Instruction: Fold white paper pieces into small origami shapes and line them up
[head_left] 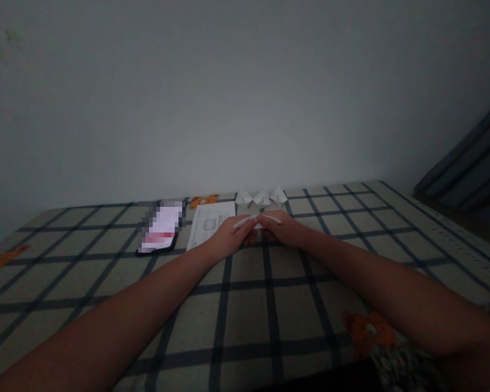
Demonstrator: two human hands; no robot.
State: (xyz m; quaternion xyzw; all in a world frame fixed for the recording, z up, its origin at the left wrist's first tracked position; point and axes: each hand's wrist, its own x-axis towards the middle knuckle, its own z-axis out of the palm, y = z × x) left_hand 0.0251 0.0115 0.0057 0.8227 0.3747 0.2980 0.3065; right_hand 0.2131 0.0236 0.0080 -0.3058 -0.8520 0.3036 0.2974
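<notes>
Grey wall (245, 98) at far side, checked cloth (245, 310) near of it. Printed sheet (208, 220) lies just left of the hands, phone (161, 224) left of that. L hand (228, 238) & R hand (281, 227) meet mid-scene; just far of them, 3 folded paper shapes (262, 198) in a row. White paper (240, 221) is btwn both hands, pinched w/ thumbs & fingers.

A plain grey-white wall (245, 98), faintly stained at upper left, rises behind a pale cloth (245, 307) checked with dark blue lines. Dark striped fabric (469, 158) slants down at the right. The light is dim.
</notes>
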